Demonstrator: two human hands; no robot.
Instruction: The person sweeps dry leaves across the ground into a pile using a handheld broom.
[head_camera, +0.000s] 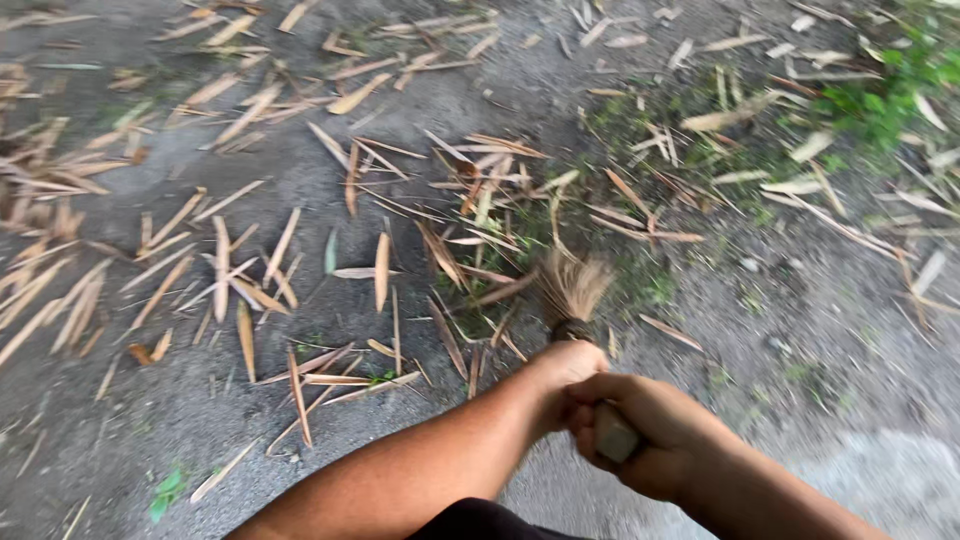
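Both my hands grip the handle of a short broom (574, 290) with a straw-coloured bristle head that points away from me toward the ground. My left hand (560, 375) holds the handle nearer the bristles. Closer to me, my right hand (640, 430) wraps the grey end of the handle (613, 436). The bristle head is blurred and hovers over dry bamboo leaves (470, 200) scattered on grey dirt ground (800, 330).
Dry, tan leaves (230, 270) lie thick at the left and centre. Small green weeds (880, 100) grow at the upper right. A pale patch of ground (880, 480) lies at the lower right.
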